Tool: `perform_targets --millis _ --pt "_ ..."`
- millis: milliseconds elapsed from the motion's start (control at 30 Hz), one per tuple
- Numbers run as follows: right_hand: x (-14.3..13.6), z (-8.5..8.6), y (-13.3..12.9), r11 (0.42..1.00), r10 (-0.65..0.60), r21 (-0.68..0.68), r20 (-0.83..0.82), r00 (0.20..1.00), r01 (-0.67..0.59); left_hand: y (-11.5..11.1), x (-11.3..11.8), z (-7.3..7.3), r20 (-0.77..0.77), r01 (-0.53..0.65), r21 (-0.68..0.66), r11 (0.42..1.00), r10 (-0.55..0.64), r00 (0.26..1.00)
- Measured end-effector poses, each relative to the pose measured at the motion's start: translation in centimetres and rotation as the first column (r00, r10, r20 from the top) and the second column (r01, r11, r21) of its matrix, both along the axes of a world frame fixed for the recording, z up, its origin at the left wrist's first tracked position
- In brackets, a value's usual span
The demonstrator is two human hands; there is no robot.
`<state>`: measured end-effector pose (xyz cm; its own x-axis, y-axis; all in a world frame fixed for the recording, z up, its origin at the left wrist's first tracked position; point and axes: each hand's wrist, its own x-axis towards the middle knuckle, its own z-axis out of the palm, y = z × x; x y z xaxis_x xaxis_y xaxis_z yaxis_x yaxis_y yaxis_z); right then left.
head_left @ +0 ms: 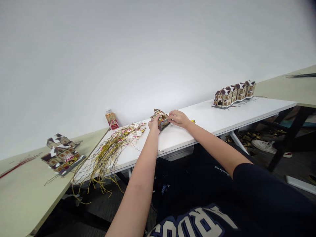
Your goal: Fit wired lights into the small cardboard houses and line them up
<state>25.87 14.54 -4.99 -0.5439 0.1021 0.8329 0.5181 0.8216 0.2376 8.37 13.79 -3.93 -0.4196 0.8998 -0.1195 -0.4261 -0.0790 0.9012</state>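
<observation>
Near the middle of the white table, a small model house (163,122) with a printed front is tilted on its side. My left hand (154,123) is closed around its left part, thumb on top. At its right side my right hand (178,118) has bent, pinching fingers against the house; what lies between the fingertips is too small to make out. A thin dark wire runs off below the house. Close to my left hand lies a loose bundle of yellow and black wires (108,154) with white and red-striped pieces (133,133) at its far end.
Several snow-roofed model houses (233,94) stand in a row at the table's right. Model houses (63,158) sit on the left table, near red wires (19,165). A bottle (112,119) stands by the wall. A yellow item (193,121) lies behind my right wrist.
</observation>
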Motion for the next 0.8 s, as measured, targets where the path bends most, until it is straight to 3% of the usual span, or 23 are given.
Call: perform_targets --millis 200,533,600,667,733,800 --pt "0.1 0.0 -0.05 1.0 0.019 0.022 0.015 1.0 -0.019 0.2 -0.18 -0.19 -0.018 -0.016 -0.015 1.0 0.016 1.0" --pt "0.2 -0.3 0.15 0.969 0.099 -0.211 -0.135 0.986 -0.126 0.23 -0.17 -0.05 -0.015 -0.076 -0.033 0.997 0.076 0.997" --pt "0.01 -0.35 0.12 0.924 0.133 -0.318 -0.247 0.96 -0.21 0.33 -0.21 -0.11 -0.005 -0.082 -0.029 0.996 0.081 0.997" --pt "-0.27 -0.41 0.21 0.837 0.113 -0.44 -0.44 0.891 -0.324 0.47 -0.31 -0.2 0.006 -0.083 -0.027 0.996 0.083 0.997" --pt "-0.55 -0.4 0.46 0.716 0.011 -0.513 -0.67 0.742 -0.473 0.59 -0.45 -0.27 0.028 -0.09 -0.036 0.995 0.091 0.995" --pt "-0.67 -0.23 0.78 0.586 -0.102 -0.502 -0.825 0.556 -0.637 0.68 -0.59 -0.28 0.055 -0.104 -0.053 0.993 0.107 0.993"
